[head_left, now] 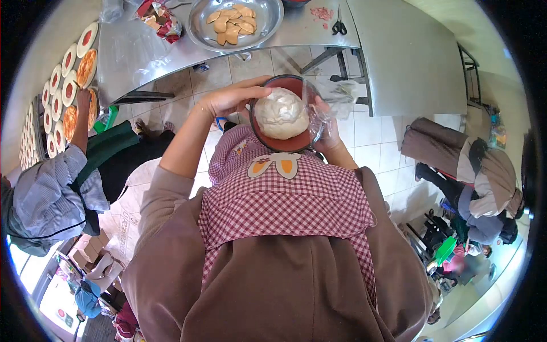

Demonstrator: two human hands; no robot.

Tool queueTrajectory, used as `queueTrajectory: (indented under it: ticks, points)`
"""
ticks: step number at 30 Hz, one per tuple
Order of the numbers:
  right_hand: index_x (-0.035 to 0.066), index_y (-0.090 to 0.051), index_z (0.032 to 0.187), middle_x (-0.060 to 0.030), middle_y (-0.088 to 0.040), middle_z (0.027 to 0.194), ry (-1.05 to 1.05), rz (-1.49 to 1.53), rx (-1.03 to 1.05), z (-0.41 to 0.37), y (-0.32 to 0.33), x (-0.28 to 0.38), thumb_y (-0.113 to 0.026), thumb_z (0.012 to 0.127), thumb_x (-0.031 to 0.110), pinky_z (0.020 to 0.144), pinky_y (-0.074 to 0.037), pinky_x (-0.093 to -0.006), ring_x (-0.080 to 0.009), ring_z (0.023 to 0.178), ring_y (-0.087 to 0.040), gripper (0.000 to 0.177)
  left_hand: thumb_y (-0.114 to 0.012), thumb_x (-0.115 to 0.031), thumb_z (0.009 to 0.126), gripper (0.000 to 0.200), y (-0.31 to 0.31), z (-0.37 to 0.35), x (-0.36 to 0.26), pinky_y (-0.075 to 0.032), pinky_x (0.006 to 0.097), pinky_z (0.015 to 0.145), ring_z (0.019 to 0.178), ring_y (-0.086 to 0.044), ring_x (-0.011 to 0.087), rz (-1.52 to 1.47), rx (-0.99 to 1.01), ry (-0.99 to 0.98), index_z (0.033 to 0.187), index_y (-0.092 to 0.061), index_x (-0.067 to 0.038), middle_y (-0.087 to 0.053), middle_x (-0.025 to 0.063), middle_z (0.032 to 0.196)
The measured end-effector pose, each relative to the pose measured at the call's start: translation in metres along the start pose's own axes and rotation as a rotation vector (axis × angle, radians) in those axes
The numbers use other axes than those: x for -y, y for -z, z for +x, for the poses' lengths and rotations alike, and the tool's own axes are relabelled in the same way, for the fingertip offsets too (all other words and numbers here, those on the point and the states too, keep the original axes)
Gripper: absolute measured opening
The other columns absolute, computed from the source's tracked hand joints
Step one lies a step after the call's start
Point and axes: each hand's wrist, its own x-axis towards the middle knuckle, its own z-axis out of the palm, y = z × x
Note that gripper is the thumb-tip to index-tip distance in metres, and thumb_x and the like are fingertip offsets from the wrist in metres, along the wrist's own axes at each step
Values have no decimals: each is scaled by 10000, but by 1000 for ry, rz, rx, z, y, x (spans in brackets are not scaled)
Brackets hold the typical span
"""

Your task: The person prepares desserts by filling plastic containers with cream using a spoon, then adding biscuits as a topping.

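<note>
- Dough ball: sits in a red bowl held in the air before the chest, off the counter.
- Plastic film: covers the dough, probably against drying.
- Left hand: fingers grasping the rim at 10 o'clock.
- Right hand: fingers grasping the rim and film at 4 o'clock; the opposed grips likely keep the bowl level.
- Metal basin and scissors: on the counter at 12 o'clock.

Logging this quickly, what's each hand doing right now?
Left hand: closed on the bowl rim.
Right hand: holding the bowl's right side, partly hidden by plastic wrap.
</note>
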Motion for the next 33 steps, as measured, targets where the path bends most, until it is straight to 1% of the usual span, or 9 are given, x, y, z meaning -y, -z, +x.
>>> queueTrajectory:
  ticks: [5, 7, 9, 11, 13, 16, 19, 28, 33]
  points:
    - [148, -283, 1426, -138, -407, 1379, 160, -120, 68, 2, -21, 7, -497, 917, 387, 1009, -392, -373, -264, 1248, -424, 601, -582, -363, 855, 686, 5, -4, 35, -571, 321, 686, 1123, -529, 211, -65, -122, -90, 1403, -316, -48, -469, 127, 1308]
    - [160, -275, 1428, -155, -401, 1381, 195, -146, 125, 5, -19, 17, -511, 904, 362, 1015, -385, -389, -280, 1251, -420, 610, -605, -271, 825, 645, 1, -10, 36, -439, 277, 926, 1123, -513, 174, -143, -141, -66, 1379, -375, -34, -516, 114, 1266]
    - [171, -218, 1447, -198, -394, 1375, 231, -52, 295, 9, -21, 29, -582, 835, 259, 1027, -370, -416, -306, 1253, -413, 717, -601, -272, 825, 641, -4, -15, 28, -428, 285, 941, 1135, -505, 179, -125, -163, -30, 1376, -380, -31, -513, 113, 1270]
    - [159, -281, 1420, -188, -392, 1375, 266, -192, 348, 10, -29, 37, -577, 844, 210, 1001, -397, -402, -291, 1224, -438, 650, -597, -273, 825, 636, -3, -14, 29, -417, 292, 956, 1147, -497, 184, -108, -180, 3, 1373, -385, -28, -511, 111, 1274]
    - [147, -344, 1394, -179, -391, 1375, 299, -331, 398, 11, -32, 46, -573, 853, 160, 975, -424, -387, -276, 1195, -463, 587, -563, -352, 842, 663, 2, -8, 38, -549, 254, 622, 1085, -543, 173, 12, -153, -54, 1396, -347, -57, -493, 118, 1283]
    - [95, -527, 1234, -178, -490, 1293, 303, -897, 514, 14, -24, 53, -597, 861, 131, 947, -435, -353, -231, 1142, -507, 382, -560, -341, 839, 651, 3, -7, 40, -550, 268, 622, 1029, -570, 153, -1, -113, -61, 1390, -358, -59, -516, 109, 1256]
    - [48, -587, 968, -114, -637, 1056, 374, -609, 113, 13, -12, 39, -548, 924, 164, 869, -471, -318, -194, 977, -597, 130, -558, -310, 828, 631, -4, -12, 41, -543, 260, 630, 973, -591, 151, -122, -139, -80, 1378, -376, -58, -542, 97, 1214]
    - [46, -538, 982, -41, -577, 914, 213, 102, -184, 9, 72, -8, -420, 877, -14, 776, -489, -343, -170, 807, -576, 169, -549, -254, 795, 640, 2, -10, 74, -497, 183, 645, 889, -588, 110, -265, -325, -167, 1372, -360, -54, -568, 77, 1118]
    - [52, -535, 981, -78, -587, 872, -9, 126, -133, -8, 61, -11, -428, 932, 235, 803, -469, -472, -208, 792, -572, 217, -564, -266, 805, 647, -2, -11, 79, -515, 277, 779, 1011, -571, 158, -386, -374, -225, 1376, -343, -56, -549, 73, 1172]
